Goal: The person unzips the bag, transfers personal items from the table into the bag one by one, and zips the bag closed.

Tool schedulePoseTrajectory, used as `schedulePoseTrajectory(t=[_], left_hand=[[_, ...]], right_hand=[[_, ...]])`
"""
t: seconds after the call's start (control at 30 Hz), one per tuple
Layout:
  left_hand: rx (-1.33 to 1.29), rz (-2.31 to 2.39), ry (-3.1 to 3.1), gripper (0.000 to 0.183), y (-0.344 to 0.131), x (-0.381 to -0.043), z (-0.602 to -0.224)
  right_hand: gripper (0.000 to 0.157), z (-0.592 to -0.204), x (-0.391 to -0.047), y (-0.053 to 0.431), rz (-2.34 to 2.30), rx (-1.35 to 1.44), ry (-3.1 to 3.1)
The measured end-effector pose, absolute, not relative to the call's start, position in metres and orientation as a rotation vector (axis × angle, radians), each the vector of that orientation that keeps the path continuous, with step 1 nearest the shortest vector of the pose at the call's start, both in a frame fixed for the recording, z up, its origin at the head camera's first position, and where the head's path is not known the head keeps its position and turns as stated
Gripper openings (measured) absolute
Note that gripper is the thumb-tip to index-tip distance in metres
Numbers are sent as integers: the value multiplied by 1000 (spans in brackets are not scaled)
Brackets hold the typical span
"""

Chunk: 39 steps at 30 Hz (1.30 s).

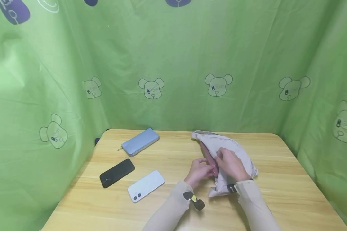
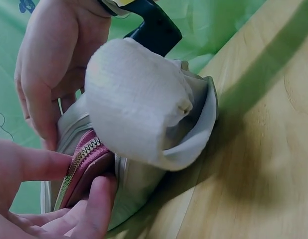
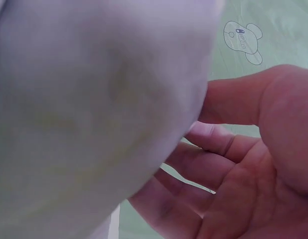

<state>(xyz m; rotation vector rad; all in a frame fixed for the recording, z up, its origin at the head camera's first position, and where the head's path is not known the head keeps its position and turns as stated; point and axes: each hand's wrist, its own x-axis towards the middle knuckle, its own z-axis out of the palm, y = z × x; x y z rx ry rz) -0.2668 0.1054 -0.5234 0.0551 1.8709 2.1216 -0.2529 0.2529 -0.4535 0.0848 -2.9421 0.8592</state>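
A pale grey fabric bag with a curved outline lies at the right of the table, its opening facing left. Inside that opening sits a pink zip wallet, whose brass zip teeth show in the left wrist view. My left hand pinches the near end of the wallet between thumb and fingers. With thumb and fingertips, my right hand holds the bag's fabric along the edge of the opening. Bag cloth covers much of the right wrist view and hides some fingertips. The wallet's lower part is hidden inside the bag.
On the left half of the wooden table lie a blue zip wallet, a black phone and a white phone. Green curtain with bear prints hangs behind the table and along both sides.
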Motion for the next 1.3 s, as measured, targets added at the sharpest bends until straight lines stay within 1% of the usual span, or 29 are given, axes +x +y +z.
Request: schedulePoseTrajectory(t=[0.23, 0.53, 0.67, 0.9, 1.13, 1.3], left_hand=[[91, 2083, 1947, 19, 111, -269, -521], [44, 1989, 2069, 15, 115, -270, -518], [43, 1969, 2083, 18, 117, -270, -518], [38, 1960, 2141, 38, 125, -274, -522], [119, 1909, 2217, 34, 128, -275, -526], [169, 1876, 2271, 34, 127, -272, -523]], right_hand=[[11, -452, -253, 252, 886, 126, -2914], [10, -450, -251, 250, 922, 145, -2893], [8, -451, -253, 251, 923, 164, -2879], [10, -452, -253, 250, 911, 185, -2843], [9, -453, -253, 249, 922, 200, -2827], [10, -454, -253, 250, 924, 223, -2832]])
